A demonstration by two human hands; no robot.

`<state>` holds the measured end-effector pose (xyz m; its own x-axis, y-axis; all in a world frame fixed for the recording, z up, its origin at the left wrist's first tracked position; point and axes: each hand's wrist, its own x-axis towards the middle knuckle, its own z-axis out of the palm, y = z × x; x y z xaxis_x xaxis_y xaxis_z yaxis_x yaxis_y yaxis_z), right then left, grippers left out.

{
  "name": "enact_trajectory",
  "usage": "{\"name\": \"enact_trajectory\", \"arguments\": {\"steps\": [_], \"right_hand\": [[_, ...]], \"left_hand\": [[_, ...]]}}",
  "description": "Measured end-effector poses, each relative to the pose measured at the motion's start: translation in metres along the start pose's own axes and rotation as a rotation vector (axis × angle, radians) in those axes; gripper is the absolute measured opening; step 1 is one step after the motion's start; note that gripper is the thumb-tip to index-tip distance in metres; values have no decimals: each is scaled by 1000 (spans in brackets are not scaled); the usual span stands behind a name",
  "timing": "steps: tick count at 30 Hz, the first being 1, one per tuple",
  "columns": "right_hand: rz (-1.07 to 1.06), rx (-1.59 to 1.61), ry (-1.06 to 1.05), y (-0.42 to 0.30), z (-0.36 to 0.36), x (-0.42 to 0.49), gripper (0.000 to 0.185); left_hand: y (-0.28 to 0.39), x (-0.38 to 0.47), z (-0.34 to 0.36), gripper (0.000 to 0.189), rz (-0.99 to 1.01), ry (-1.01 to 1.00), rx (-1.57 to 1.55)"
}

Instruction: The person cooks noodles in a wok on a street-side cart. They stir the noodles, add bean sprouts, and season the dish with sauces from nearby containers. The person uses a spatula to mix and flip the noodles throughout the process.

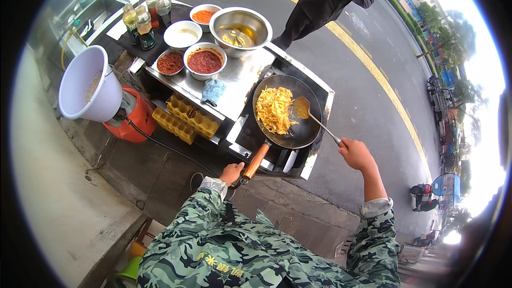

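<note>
A dark wok (307,133) with a wooden handle (258,161) rests over the burner of a metal cooking cart. In it lies a heap of yellow, stir-fried shredded food (275,109), mostly in the left and middle part. My right hand (355,154) grips the handle end of a metal ladle (302,108), whose bowl sits inside the wok, right of the food. Just left of the wooden handle is my left hand (232,173), low by the cart's front edge, its fingers curled near a black hose. Whether it holds anything is hidden.
Steel basin with oil (240,34), bowl of red chili paste (205,62), several bottles (145,24) and a blue cloth (213,92) sit on the cart. Egg trays (188,118) lie below. At left, a white bucket (86,84) tops an orange gas cylinder (136,122). A person (326,2) stands beyond.
</note>
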<state>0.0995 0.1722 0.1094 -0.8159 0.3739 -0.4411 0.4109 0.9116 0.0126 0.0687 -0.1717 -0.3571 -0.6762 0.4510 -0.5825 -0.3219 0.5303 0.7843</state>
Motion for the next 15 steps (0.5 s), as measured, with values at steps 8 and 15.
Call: {"name": "enact_trajectory", "arguments": {"steps": [8, 15], "right_hand": [[-214, 230, 253, -8, 107, 29, 55], [37, 259, 348, 40, 148, -41, 52]], "left_hand": [[-32, 24, 13, 53, 33, -111, -78], [33, -24, -39, 52, -141, -282, -379]]}}
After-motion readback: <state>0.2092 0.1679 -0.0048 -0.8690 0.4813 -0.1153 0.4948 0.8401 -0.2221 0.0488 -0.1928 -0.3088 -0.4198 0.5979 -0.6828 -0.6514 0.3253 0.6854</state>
